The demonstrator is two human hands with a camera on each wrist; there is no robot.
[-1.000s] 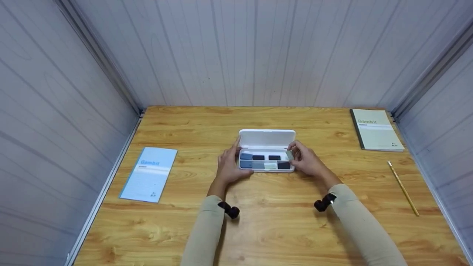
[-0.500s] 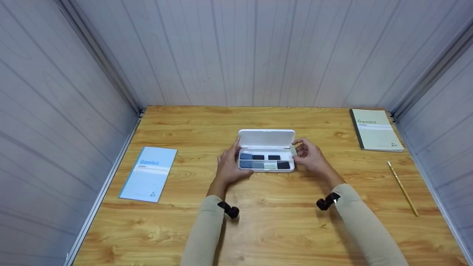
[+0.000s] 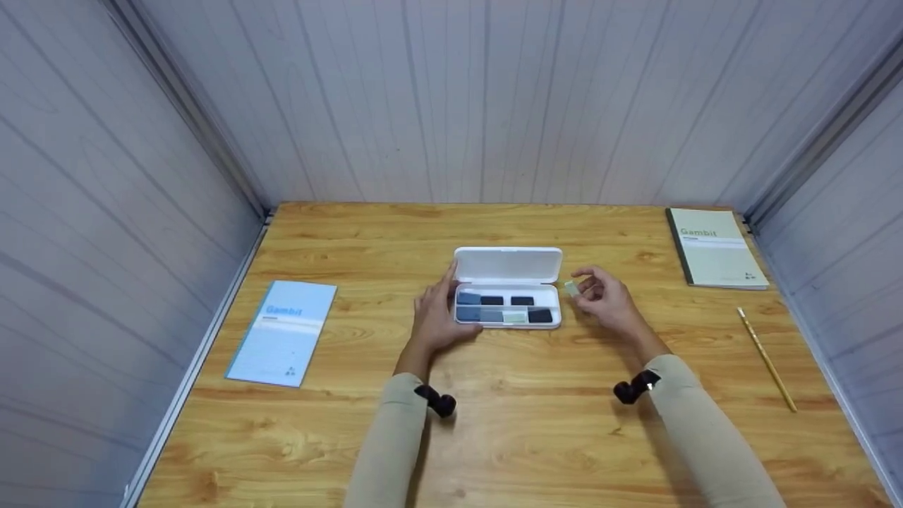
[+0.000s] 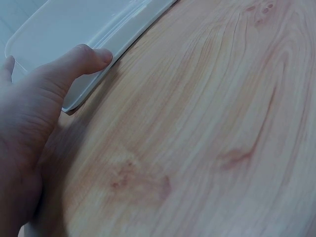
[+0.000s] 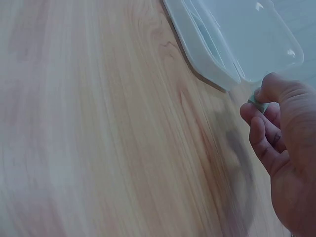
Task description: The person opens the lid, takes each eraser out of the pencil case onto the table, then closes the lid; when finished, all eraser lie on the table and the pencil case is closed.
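A white pencil case (image 3: 508,265) stands with its lid raised near the middle of the table. Dark, blue and pale green blocks that look like erasers lie inside, in a back and a front row. My left hand (image 3: 435,321) holds the case by its left end, the thumb along the front edge and the fingers along the left side. Just right of the case, my right hand (image 3: 607,300) pinches a pale green eraser (image 3: 571,288) between thumb and fingertips. The right wrist view shows this eraser (image 5: 257,102) mostly covered by the fingers.
A blue-edged notebook (image 3: 282,335) lies on the left of the wooden table (image 3: 522,437). At the back right is a dark-spined notebook (image 3: 718,250), with a yellow pencil (image 3: 767,361) in front of it. Panelled walls enclose the table's back and sides.
My right hand has lifted the pale green eraser out of the case's back right end and carried it rightward, past the case. The left hand has stayed on the case.
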